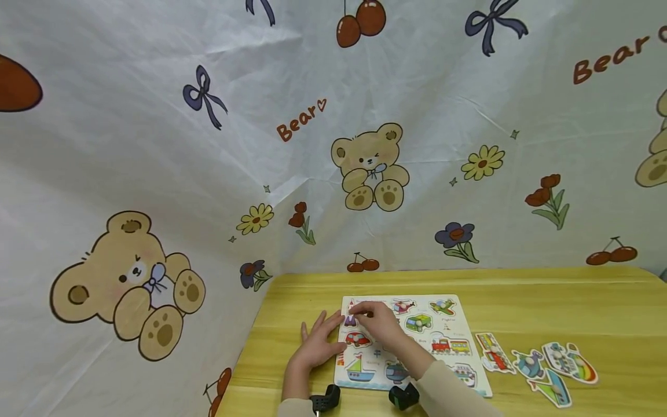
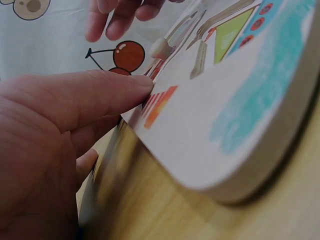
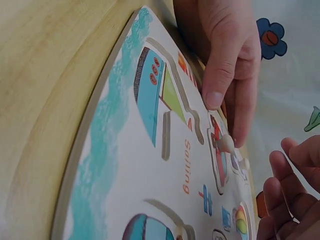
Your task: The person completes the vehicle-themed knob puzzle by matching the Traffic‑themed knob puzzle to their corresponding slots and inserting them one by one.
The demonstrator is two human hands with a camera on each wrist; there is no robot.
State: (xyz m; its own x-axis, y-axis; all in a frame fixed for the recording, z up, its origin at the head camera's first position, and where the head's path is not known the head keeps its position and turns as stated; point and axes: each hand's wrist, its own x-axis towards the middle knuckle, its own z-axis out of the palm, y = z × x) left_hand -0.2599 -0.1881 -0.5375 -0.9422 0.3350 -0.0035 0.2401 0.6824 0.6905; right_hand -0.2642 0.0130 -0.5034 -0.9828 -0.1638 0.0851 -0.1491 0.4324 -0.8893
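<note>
A white wooden peg puzzle board (image 1: 379, 377) with vehicle pictures lies on the table. My left hand (image 1: 315, 346) rests at its left edge, fingers extended, thumb on the border by the red car (image 1: 358, 340). In the left wrist view the thumb (image 2: 115, 92) presses near the printed stripes. My right hand (image 1: 380, 325) hovers over the board's upper left, by the rocket piece (image 1: 350, 320). In the right wrist view its bent fingers (image 3: 285, 200) are apart from the pegs, with nothing visible between them. The red car's round peg (image 3: 225, 144) stands up beside the left fingers.
Right of the board lie several loose flat pieces: a red-and-yellow vehicle (image 1: 495, 353), a blue helicopter (image 1: 529, 364), a sailboat (image 1: 552, 389) and a rainbow-coloured piece (image 1: 582, 366), some overlapping. A bear-printed cloth (image 1: 427, 104) hangs behind the wooden table (image 1: 615, 307).
</note>
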